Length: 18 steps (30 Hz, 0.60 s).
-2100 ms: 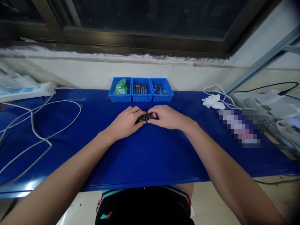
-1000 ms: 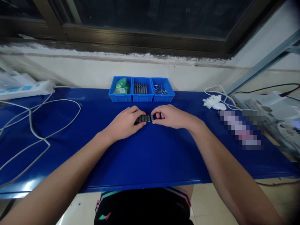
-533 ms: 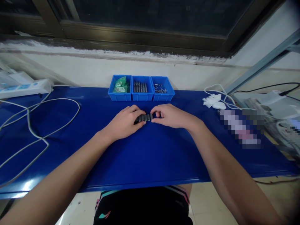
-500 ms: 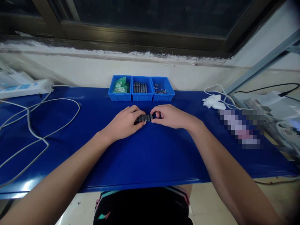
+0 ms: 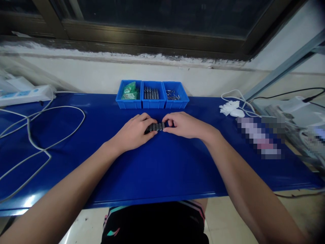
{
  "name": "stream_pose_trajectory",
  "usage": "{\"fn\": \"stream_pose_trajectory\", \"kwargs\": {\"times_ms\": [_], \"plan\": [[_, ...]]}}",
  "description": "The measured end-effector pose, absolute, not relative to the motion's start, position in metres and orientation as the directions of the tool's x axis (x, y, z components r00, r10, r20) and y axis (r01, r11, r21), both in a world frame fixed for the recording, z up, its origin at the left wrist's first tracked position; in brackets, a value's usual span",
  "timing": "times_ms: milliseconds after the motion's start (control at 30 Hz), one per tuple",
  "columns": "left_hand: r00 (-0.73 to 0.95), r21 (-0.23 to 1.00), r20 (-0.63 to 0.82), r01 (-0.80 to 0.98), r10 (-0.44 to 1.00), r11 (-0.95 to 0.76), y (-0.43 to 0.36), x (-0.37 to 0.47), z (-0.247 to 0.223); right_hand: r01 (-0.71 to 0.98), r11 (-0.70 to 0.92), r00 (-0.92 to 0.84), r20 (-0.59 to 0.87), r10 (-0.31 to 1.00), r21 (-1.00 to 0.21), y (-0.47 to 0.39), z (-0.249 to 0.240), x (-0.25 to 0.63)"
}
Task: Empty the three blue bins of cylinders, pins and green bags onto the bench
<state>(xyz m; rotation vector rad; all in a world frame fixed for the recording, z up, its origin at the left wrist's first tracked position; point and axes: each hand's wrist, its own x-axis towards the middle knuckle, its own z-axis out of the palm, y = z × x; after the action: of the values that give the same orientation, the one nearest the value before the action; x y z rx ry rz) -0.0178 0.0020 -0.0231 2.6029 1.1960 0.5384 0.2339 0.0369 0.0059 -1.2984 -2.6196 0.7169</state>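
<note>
A short row of small dark, ribbed cylinder-like pieces [image 5: 156, 127] lies side by side on the blue table [image 5: 162, 166]. My left hand [image 5: 138, 130] closes its thumb and fingers around the left part of this row, hiding some of it. At the right end, my right hand [image 5: 181, 124] pinches the last dark piece between thumb and index finger. The pieces are too small to tell their exact kind.
Behind my hands stand three blue bins: one with green packets [image 5: 130, 91], one with upright dark pieces [image 5: 151, 93], one with small metal pins [image 5: 174, 96]. Cables [image 5: 50, 156] and a power strip [image 5: 27, 95] lie left. Crumpled white tissue [image 5: 229, 107] and a blurred-out object [image 5: 259, 138] are right.
Both hands keep nearly the same hold on the row of dark pieces. The whole view has shifted very slightly; little else differs.
</note>
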Motion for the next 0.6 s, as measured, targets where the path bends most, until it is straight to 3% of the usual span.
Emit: {"fn": "stream_pose_trajectory", "kwargs": {"times_ms": [433, 600], "plan": [[0.594, 0.357, 0.224, 0.688, 0.773, -0.632, 0.002, -0.018, -0.023, 0.703, 0.498, -0.588, -0.022, 0.809, -0.507, 0.03, 0.017, 0.233], [0.572, 0.369, 0.215, 0.703, 0.792, -0.608, 0.0, -0.018, -0.023, 0.696, 0.434, -0.422, 0.162, 0.892, -0.572, 0.047, 0.045, 0.233]]}}
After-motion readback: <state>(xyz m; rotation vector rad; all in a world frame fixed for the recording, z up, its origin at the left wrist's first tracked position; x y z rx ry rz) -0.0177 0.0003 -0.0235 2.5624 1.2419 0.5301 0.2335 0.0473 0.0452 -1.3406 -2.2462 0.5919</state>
